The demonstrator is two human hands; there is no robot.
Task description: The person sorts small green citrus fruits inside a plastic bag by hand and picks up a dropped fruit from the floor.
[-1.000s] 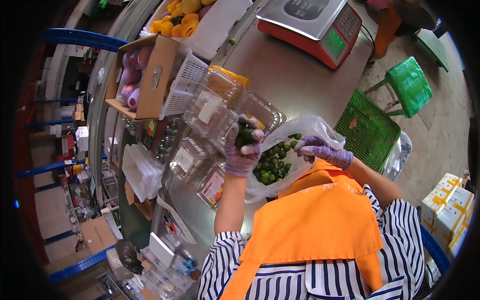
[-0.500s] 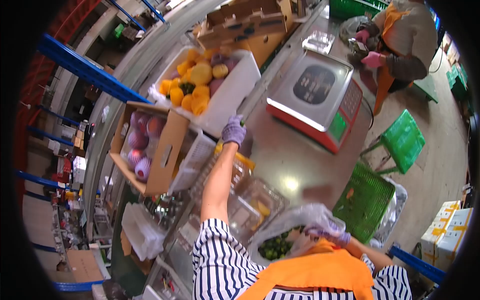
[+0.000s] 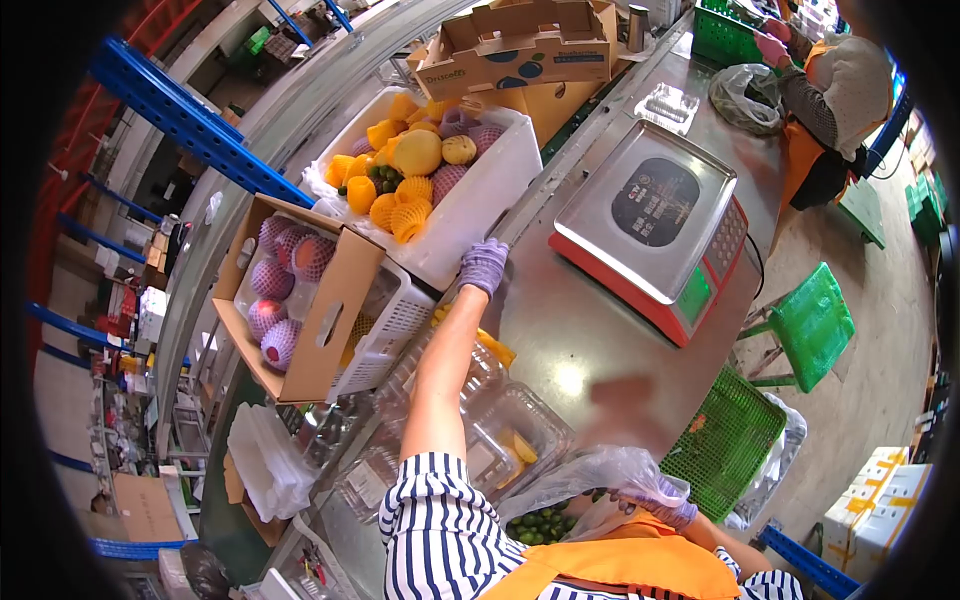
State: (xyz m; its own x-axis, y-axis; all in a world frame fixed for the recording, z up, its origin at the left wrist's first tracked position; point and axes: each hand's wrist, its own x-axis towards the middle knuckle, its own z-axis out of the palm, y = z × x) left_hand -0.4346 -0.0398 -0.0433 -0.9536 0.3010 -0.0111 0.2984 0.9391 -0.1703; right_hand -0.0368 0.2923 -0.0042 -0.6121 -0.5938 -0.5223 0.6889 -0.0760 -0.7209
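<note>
My left hand (image 3: 483,266), in a purple glove, is stretched forward over the metal table beside the white foam box (image 3: 480,195). Its fingers are curled closed, and what they hold, if anything, is hidden. Close to my body, my right hand (image 3: 668,503), also gloved, grips the edge of a clear plastic bag (image 3: 600,468). Small green limes (image 3: 540,522) lie in the bag's opening. Between my arms are clear plastic clamshell boxes (image 3: 530,425), one with something yellow in it.
A red scale (image 3: 645,212) with a steel plate stands on the table. Net-wrapped fruit (image 3: 415,155) fills the foam box; a cardboard box (image 3: 335,315) holds more. On the right are a green basket (image 3: 725,435) and a green stool (image 3: 812,325). A co-worker (image 3: 840,95) stands at the far end.
My view has shifted, and my left hand stays closed by the foam box. My right hand keeps its hold on the bag. The co-worker's hands have moved to the green crate.
</note>
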